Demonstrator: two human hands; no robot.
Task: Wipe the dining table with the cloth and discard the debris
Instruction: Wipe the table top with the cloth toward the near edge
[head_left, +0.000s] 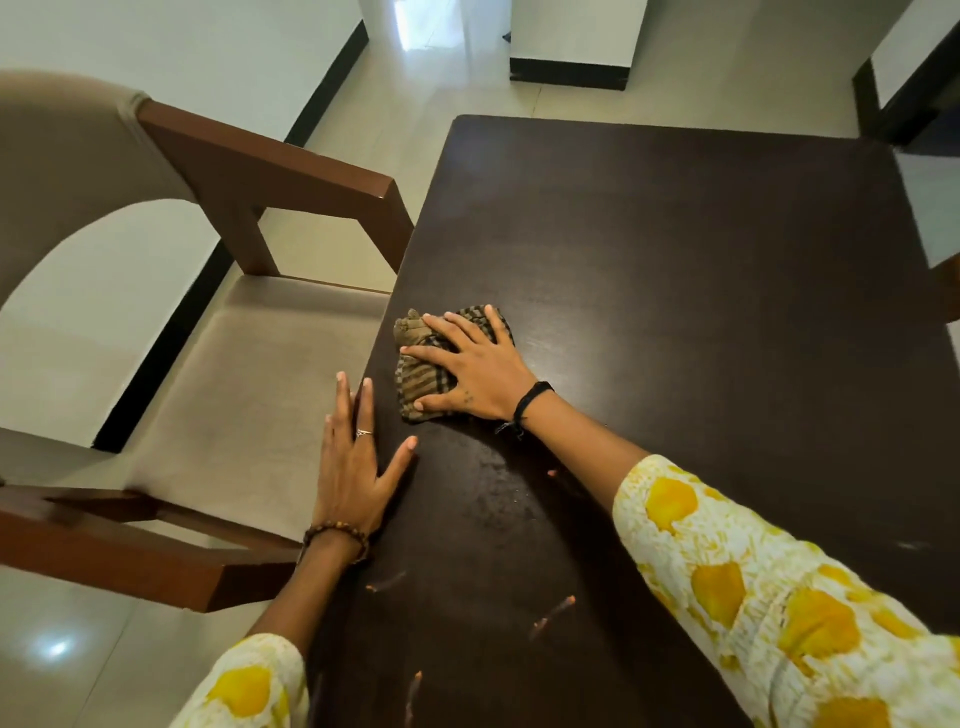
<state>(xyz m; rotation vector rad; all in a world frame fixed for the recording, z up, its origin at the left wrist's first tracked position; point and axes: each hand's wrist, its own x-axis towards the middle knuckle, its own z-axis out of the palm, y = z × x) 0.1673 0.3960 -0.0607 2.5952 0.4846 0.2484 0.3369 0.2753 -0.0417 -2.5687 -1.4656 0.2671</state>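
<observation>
Cloth (423, 371) lies on the dining table (675, 312) under the flat, spread right hand (480, 371); left hand (350, 467) spread at the edge.

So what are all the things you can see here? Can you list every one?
table: one, dark brown, centre and right
cloth: one, brown striped, crumpled near the table's left edge
debris: a few orange-brown bits, on the table's near part
chair: one, beige seat with brown wooden arms, left of the table
floor: pale shiny tiles, all around
right hand: one, pressing flat on the cloth
left hand: one, flat at the table's left edge
</observation>
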